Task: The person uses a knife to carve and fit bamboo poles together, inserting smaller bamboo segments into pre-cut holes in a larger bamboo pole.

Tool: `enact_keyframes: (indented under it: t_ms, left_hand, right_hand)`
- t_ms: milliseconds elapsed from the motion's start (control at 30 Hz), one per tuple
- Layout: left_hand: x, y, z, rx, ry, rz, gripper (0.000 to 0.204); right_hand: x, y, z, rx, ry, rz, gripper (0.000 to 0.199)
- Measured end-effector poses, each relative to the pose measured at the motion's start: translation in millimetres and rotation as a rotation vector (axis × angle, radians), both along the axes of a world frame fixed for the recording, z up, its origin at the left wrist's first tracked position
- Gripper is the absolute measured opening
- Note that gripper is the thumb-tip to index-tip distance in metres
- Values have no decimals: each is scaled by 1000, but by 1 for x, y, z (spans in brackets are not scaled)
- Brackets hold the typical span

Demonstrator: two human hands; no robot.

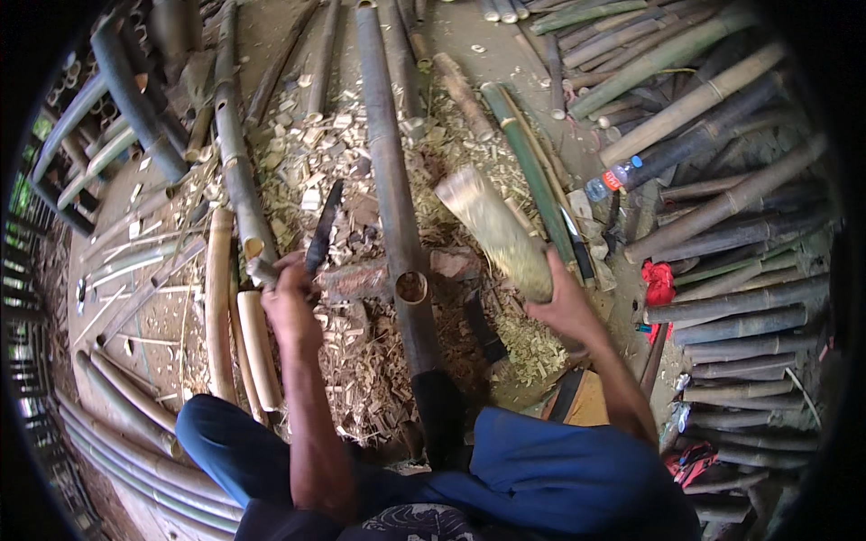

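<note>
In front of me, a long dark bamboo pole (pixel 392 194) runs from the far edge to between my legs, with a round hole cut in its near part. To its left, my left hand (pixel 293 298) is closed around a short grey, round-ended handle (pixel 262 271). A dark blade (pixel 325 230) rises just past those fingers; whether it joins the handle is hidden. On the pole's right, my right hand (pixel 561 302) grips the near end of a thick pale wooden billet (pixel 496 230), tilted up to the left and smeared by motion. The billet is apart from the pole.
Bamboo chips (pixel 316 153) cover the ground around the pole. Bricks (pixel 356 279) lie beside it. Stacked bamboo poles (pixel 731 316) fill the right side, with a plastic bottle (pixel 613 178) and red cloth (pixel 659 282) near them. Cut bamboo lengths (pixel 219 307) lie at left.
</note>
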State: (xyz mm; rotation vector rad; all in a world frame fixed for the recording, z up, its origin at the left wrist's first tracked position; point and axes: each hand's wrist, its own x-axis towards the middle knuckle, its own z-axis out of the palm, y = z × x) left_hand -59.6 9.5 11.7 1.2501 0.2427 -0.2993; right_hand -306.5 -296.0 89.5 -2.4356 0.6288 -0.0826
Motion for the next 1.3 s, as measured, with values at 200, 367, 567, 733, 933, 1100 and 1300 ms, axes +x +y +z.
enact_keyframes:
  t_ms: [200,367,567,733,933,1100,1300]
  left_hand:
    - [-4,51,-69,269,365,135,12]
    - [-13,55,-94,743,194,189,37]
    - [-5,45,-97,789,-416,-4,31]
    - [-66,-41,-40,345,-257,-358,26]
    - [-98,-61,-19,27,-30,-746,40]
    - [-87,-110,11,-188,13,-702,76]
    - [-23,-101,43,-260,-430,-1020,66]
  right_hand:
    - [-79,-3,-117,134,153,-304,76]
    - [-54,-60,-137,-245,-24,-315,65]
    - [3,-94,-134,-504,335,-280,56]
    - [-24,-121,-158,-218,131,-406,47]
    - [4,-31,-101,932,-312,-622,71]
    - [10,58,-68,963,-365,-179,80]
    - [63,70,-73,890,-126,158,75]
